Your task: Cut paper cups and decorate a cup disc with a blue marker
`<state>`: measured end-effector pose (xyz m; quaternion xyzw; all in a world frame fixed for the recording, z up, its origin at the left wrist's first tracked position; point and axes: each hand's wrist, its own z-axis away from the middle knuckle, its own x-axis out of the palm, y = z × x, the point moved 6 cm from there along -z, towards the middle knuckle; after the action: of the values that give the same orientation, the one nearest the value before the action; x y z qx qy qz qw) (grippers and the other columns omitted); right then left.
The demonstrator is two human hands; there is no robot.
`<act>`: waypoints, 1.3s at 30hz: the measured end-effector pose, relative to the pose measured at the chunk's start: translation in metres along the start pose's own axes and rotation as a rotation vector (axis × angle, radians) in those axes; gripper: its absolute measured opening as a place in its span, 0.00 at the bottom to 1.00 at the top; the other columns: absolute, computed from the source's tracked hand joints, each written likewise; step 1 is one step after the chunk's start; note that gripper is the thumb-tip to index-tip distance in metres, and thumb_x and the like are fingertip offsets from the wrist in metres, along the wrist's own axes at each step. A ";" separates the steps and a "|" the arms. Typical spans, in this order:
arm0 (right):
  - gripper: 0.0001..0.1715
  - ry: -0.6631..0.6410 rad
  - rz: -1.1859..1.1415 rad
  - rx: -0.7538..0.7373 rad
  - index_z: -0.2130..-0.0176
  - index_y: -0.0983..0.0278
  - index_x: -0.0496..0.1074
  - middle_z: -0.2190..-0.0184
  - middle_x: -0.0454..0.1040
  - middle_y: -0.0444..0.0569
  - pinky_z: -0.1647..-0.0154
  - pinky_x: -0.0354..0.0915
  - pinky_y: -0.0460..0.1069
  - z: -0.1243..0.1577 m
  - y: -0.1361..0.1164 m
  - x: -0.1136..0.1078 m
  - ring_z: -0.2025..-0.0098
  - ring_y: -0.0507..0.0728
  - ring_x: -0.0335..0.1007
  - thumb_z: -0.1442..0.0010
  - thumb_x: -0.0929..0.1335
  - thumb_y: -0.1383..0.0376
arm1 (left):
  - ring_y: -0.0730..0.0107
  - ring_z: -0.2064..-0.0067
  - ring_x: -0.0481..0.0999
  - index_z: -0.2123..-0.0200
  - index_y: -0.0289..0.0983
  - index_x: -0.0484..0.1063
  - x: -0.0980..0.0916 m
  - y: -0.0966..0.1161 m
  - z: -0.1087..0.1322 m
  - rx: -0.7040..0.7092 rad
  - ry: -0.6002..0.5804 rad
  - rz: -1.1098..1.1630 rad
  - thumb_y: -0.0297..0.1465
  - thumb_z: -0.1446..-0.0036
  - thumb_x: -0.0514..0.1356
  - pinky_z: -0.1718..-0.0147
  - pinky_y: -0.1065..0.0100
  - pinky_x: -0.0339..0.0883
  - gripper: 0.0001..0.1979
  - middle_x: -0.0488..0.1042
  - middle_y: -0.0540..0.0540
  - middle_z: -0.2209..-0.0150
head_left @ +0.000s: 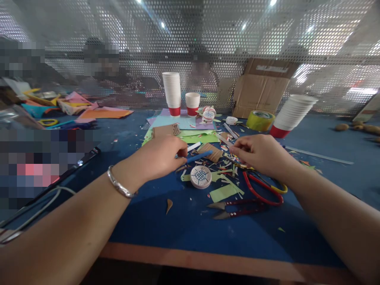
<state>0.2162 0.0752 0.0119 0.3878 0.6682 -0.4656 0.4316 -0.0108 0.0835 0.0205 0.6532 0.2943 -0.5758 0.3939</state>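
Note:
My left hand (162, 156), with a silver bangle on the wrist, pinches one end of a blue pen (199, 156). The pen's other end points right over a piece of corrugated cardboard (214, 153). Between the closed fingertips of my right hand (257, 152) is a whitish, translucent stick (224, 140); its exact kind is unclear. A round white disc (201, 177) with a blue line drawing lies below the pen. Nearer me are thread snips (234, 208) with dark red handles. Red-handled scissors (263, 190) lie under my right wrist. A white pen (194, 146) rests beside the left fingertips.
Paper scraps (224, 192) litter the blue table. Stacked paper cups (171, 93), more cups (293, 113), yellow tape (260, 120) and a cardboard box (261, 89) stand behind. A tablet-like device (89, 156) with a cable is at left. A perforated screen (208, 47) closes the back.

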 end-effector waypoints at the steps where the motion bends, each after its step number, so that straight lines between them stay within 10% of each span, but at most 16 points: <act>1: 0.18 0.005 -0.002 -0.009 0.69 0.62 0.78 0.77 0.77 0.45 0.74 0.55 0.48 0.000 -0.001 0.001 0.76 0.53 0.68 0.36 0.65 0.55 | 0.59 0.61 0.75 0.67 0.39 0.77 -0.001 0.004 0.001 0.033 0.022 -0.013 0.37 0.42 0.60 0.66 0.62 0.62 0.08 0.78 0.45 0.65; 9: 0.15 0.018 -0.032 -0.068 0.68 0.62 0.78 0.78 0.75 0.43 0.75 0.54 0.48 0.002 -0.009 0.003 0.77 0.52 0.65 0.37 0.65 0.57 | 0.50 0.53 0.71 0.52 0.39 0.74 0.014 0.030 0.009 0.201 -0.033 0.069 0.61 0.51 0.62 0.58 0.58 0.63 0.35 0.74 0.41 0.56; 17: 0.16 0.051 -0.026 -0.102 0.68 0.62 0.78 0.79 0.74 0.43 0.76 0.52 0.48 0.006 -0.015 -0.001 0.80 0.51 0.62 0.37 0.66 0.57 | 0.54 0.56 0.72 0.57 0.39 0.74 0.016 0.030 0.009 0.222 -0.077 0.079 0.50 0.49 0.65 0.60 0.61 0.63 0.24 0.74 0.44 0.58; 24: 0.19 0.119 -0.203 -0.140 0.69 0.62 0.78 0.79 0.72 0.42 0.75 0.54 0.48 0.013 -0.023 -0.004 0.78 0.50 0.61 0.35 0.66 0.53 | 0.57 0.53 0.72 0.51 0.40 0.69 -0.004 0.030 0.009 0.213 0.108 0.145 0.37 0.48 0.66 0.57 0.61 0.63 0.21 0.73 0.46 0.55; 31: 0.23 -0.007 -0.391 -0.104 0.67 0.61 0.78 0.76 0.74 0.44 0.75 0.56 0.48 0.015 -0.029 0.003 0.74 0.52 0.66 0.35 0.65 0.47 | 0.59 0.49 0.68 0.50 0.41 0.69 -0.013 0.040 0.011 0.354 0.273 0.183 0.29 0.49 0.65 0.49 0.61 0.63 0.21 0.71 0.47 0.54; 39: 0.18 -0.178 -0.759 -0.019 0.67 0.62 0.77 0.76 0.71 0.42 0.75 0.64 0.45 0.014 -0.032 0.013 0.76 0.51 0.69 0.39 0.71 0.50 | 0.62 0.52 0.73 0.47 0.42 0.69 -0.010 0.033 0.004 0.322 0.177 0.484 0.26 0.50 0.66 0.53 0.64 0.69 0.25 0.71 0.46 0.50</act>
<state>0.1853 0.0543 0.0059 0.0669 0.7282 -0.6180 0.2886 0.0132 0.0633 0.0361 0.8060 0.0680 -0.4454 0.3838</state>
